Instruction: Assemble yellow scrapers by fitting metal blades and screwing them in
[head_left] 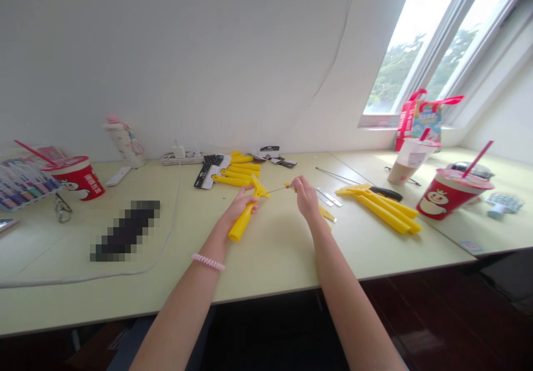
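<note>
Yellow T-headed plastic scraper (242,221) — clenched in left hand (239,204), right hand (305,197) pinching thin metal rod (277,190), hands apart

The plastic handle (240,224) is bright yellow, the coiled wrist band (208,262) pink, the tabletop (275,254) pale green.

Through the head camera I can make out two bare forearms, ending in a left hand (239,204) and a right hand (306,197). A pink spiral-coil bracelet (208,261), ridged like a old telephone cord, circles the left forearm just above the wrist. At the lower edge, a strip of dark blue-grey clothing (121,350) shows, too dim for detail.
</note>
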Available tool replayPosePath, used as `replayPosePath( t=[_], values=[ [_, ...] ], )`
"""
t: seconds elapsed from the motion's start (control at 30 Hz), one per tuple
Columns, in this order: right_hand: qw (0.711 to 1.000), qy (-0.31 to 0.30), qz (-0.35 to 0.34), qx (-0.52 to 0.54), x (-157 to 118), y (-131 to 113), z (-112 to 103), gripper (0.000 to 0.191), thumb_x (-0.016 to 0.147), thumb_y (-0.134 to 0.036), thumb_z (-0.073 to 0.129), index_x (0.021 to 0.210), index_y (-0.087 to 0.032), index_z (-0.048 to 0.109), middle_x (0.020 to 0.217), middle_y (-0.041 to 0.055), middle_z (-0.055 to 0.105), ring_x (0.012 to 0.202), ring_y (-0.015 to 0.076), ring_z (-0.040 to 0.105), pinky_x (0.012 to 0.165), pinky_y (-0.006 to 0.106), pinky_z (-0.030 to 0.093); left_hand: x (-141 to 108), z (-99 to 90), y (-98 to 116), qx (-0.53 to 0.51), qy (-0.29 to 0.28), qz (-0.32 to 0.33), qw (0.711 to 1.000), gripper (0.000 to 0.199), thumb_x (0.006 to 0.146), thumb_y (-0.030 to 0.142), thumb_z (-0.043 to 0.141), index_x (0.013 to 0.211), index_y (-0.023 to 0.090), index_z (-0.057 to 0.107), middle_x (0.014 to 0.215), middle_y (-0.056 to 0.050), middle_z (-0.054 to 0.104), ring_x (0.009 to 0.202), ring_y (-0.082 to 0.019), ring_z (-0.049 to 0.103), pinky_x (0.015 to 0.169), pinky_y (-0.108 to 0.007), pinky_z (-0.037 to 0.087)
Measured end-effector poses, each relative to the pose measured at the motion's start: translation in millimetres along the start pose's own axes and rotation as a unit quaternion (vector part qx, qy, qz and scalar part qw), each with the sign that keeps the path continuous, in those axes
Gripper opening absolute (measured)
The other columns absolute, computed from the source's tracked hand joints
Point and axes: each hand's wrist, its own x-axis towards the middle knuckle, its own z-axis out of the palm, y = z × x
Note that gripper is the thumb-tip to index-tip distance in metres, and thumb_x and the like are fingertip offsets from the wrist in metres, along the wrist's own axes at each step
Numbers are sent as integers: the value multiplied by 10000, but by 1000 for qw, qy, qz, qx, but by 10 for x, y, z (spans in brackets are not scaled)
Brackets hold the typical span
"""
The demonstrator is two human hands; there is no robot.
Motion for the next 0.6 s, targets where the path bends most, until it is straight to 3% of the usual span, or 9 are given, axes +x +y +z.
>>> replayPosePath(
  t=[0.13,0.33,0.43,0.6],
  values=[
    [999,4,-40,33,11,-32,17,243,848,-352,350,817,-205,541,763,33,634,706,174,561,640,275,398,-32,28,21,9,1,-3,1000,501,706,37,518,1154,195,360,748,-5,540,439,-51,471,439,-174,342],
    [999,27,-19,12,-29,-71,0,261,848,-434,404,768,-215,520,543,-21,565,467,127,452,543,249,351,-83,52,41,17,-12,5,1000,511,710,37,511,1171,189,351,738,5,531,444,-52,472,455,-183,355],
    [1000,9,-4,-7,-35,-54,-1,292,878,-410,302,734,-225,476,588,-8,562,515,148,468,538,258,327,-70,42,32,16,-18,8,1000,502,718,44,514,1172,191,357,748,1,529,451,-51,476,460,-184,356],
    [1000,-14,-9,18,-25,-35,7,119,823,-289,323,801,-236,428,701,-5,554,614,165,501,569,262,347,-39,23,16,7,-6,-1,1000,486,721,38,514,1158,190,365,771,-15,533,446,-46,469,443,-177,339]
  ],
)
